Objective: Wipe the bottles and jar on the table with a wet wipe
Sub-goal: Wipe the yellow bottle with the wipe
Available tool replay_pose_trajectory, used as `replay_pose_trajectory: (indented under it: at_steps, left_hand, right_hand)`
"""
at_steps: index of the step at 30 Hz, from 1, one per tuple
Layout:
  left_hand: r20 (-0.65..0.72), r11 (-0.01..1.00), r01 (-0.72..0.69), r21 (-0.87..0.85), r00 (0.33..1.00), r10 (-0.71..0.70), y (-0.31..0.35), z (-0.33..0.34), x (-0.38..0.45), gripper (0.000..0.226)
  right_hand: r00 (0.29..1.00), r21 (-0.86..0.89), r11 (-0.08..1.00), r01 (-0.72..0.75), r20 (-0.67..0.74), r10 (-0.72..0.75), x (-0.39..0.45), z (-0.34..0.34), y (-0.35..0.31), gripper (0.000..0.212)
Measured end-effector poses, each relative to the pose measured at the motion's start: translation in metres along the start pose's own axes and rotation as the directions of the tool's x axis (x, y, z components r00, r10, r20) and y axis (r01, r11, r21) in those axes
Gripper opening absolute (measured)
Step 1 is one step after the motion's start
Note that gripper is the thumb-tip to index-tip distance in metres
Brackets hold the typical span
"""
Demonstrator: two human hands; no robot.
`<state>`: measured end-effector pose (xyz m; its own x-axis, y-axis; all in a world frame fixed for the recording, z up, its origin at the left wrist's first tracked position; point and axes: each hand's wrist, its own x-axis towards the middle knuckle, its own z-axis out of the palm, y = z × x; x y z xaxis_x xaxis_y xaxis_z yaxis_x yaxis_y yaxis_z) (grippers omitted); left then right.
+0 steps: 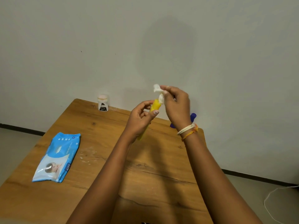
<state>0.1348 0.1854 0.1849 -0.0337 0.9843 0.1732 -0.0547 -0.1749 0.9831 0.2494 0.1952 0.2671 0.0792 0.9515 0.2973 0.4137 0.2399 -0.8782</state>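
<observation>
The yellow bottle point(155, 107) is held above the counter point(161, 175), gripped by the left hand point(140, 120); the right hand point(176, 104) pinches a white wet wipe point(159, 92) against its top.

Tilted yellow bottle point(155, 106) held aloft, white wet wipe point(159, 92) bunched at its top; white jar point(103, 103) upright at the table's far edge.

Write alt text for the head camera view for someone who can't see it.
Left hand holds a yellow bottle above a wooden table while the right hand rubs its top with a white wipe.
</observation>
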Motion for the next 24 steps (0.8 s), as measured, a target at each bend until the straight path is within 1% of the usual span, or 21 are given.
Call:
replay_pose_trajectory:
  at_steps: [2,3,4,5,8,10,12,14,17,18,20,21,22,24]
  left_hand:
    - [-0.023,1.000,-0.013,-0.004,1.000,0.013,-0.002,0.001,0.001,0.034]
    - [-0.047,1.000,-0.021,-0.001,0.999,0.021,-0.004,0.001,0.003,0.037]
    - [-0.075,0.999,-0.027,0.019,0.997,0.028,-0.006,0.001,0.004,0.039]
    - [-0.103,0.998,-0.033,0.051,0.994,0.038,-0.008,0.001,0.004,0.040]
    - [-0.181,0.990,-0.050,0.135,0.981,0.074,-0.013,0.002,0.003,0.037]
    - [-0.228,0.983,-0.062,0.173,0.968,0.101,-0.015,0.004,0.002,0.040]
    - [-0.268,0.979,-0.073,0.189,0.956,0.123,-0.013,0.005,0.000,0.045]
    - [-0.299,0.977,-0.082,0.196,0.944,0.139,-0.010,0.004,0.000,0.050]
    - [-0.302,0.967,-0.080,0.241,0.941,0.153,-0.007,0.004,0.002,0.060]
    - [-0.302,0.964,-0.075,0.256,0.941,0.153,-0.007,0.003,0.003,0.063]
    - [-0.314,0.964,-0.056,0.261,0.939,0.139,-0.006,0.003,0.004,0.067]
    - [-0.321,0.966,-0.046,0.255,0.938,0.130,-0.005,0.004,0.003,0.068]
    - [-0.324,0.966,-0.040,0.255,0.938,0.124,-0.004,0.005,0.003,0.068]
    - [-0.314,0.966,-0.035,0.256,0.942,0.117,-0.004,0.008,0.002,0.066]
  right_hand:
    - [0.979,-0.125,0.992,-0.030,0.197,0.055,0.002,0.005,0.002,0.027]
    - [0.967,-0.192,0.981,-0.022,0.245,0.070,0.000,0.009,0.004,0.029]
    - [0.967,-0.249,0.968,-0.003,0.247,0.067,-0.003,0.012,0.005,0.031]
    - [0.974,-0.288,0.957,0.012,0.221,0.054,-0.006,0.015,0.006,0.033]
    - [0.995,-0.360,0.932,0.028,0.099,0.008,-0.017,0.023,0.011,0.035]
    - [0.999,-0.382,0.924,0.011,0.041,0.005,-0.020,0.025,0.014,0.035]
    - [0.999,-0.321,0.946,-0.040,-0.024,0.034,-0.020,0.024,0.018,0.033]
    - [0.993,-0.209,0.973,-0.094,-0.085,0.077,-0.019,0.020,0.021,0.029]
    - [0.985,-0.060,0.988,-0.145,-0.100,0.138,-0.014,0.010,0.026,0.019]
    - [0.978,0.052,0.981,-0.189,-0.078,0.193,-0.010,0.004,0.028,0.015]
    - [0.953,0.320,0.901,-0.292,0.022,0.301,-0.001,-0.006,0.029,0.015]
    - [0.944,0.373,0.869,-0.326,0.084,0.318,0.002,-0.009,0.030,0.019]
    - [0.934,0.360,0.862,-0.356,0.160,0.319,0.004,-0.009,0.030,0.023]
    - [0.907,0.283,0.882,-0.377,0.307,0.289,-0.001,0.000,0.030,0.023]
